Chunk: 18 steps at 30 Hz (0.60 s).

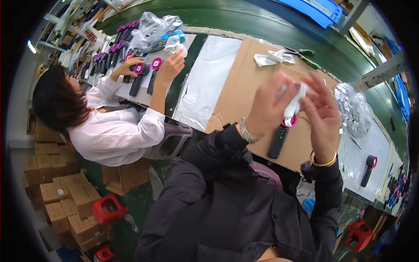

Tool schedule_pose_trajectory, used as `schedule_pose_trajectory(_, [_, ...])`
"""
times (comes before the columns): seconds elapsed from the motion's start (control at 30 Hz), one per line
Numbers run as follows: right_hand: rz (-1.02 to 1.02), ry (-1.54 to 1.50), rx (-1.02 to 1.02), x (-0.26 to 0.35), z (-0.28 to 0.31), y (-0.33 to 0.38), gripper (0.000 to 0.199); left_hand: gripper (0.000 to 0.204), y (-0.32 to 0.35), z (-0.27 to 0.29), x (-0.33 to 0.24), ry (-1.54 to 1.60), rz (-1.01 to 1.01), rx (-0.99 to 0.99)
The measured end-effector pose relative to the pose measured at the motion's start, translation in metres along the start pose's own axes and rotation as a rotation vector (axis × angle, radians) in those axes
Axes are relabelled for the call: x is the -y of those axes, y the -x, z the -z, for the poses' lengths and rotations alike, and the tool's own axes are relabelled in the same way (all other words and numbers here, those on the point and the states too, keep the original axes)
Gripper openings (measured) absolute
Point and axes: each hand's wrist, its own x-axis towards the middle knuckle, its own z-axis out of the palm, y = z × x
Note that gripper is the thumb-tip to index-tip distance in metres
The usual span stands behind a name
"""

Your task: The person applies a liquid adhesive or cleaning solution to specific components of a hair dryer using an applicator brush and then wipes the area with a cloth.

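Between my hands is a crumpled white cloth (pixel 295 104), raised over the cardboard. My left hand (pixel 267 105) pinches it from the left, fingers closed. On the other side my right hand (pixel 324 115) has thumb and fingertips on the cloth, its other fingers curved. Below them a handheld device with a black handle (pixel 278 142) and a pink ring at its head lies on the brown cardboard sheet (pixel 233 89). The cloth and my hands partly hide its head.
Green-handled pliers (pixel 307 58) and more white cloth (pixel 266 60) lie at the far edge. Clear plastic wrap (pixel 352 107) is bunched at right, near another black-and-pink device (pixel 369 171). At left, a co-worker (pixel 118 126) handles similar devices. Red stools (pixel 108 208) and boxes stand on the floor.
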Motion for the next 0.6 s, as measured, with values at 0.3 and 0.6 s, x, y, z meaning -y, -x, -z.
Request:
schedule_pose_trajectory(0.3, [-0.125, -0.381, -0.089, -0.031, -0.019, 0.031, 0.022, 0.010, 0.052, 0.013, 0.003, -0.079, -0.121, -0.101])
schedule_pose_trajectory(0.6, [-0.418, -0.727, -0.024, -0.029, -0.037, 0.068, 0.020, 0.030, 0.064, 0.027, 0.002, -0.218, -0.439, -0.120])
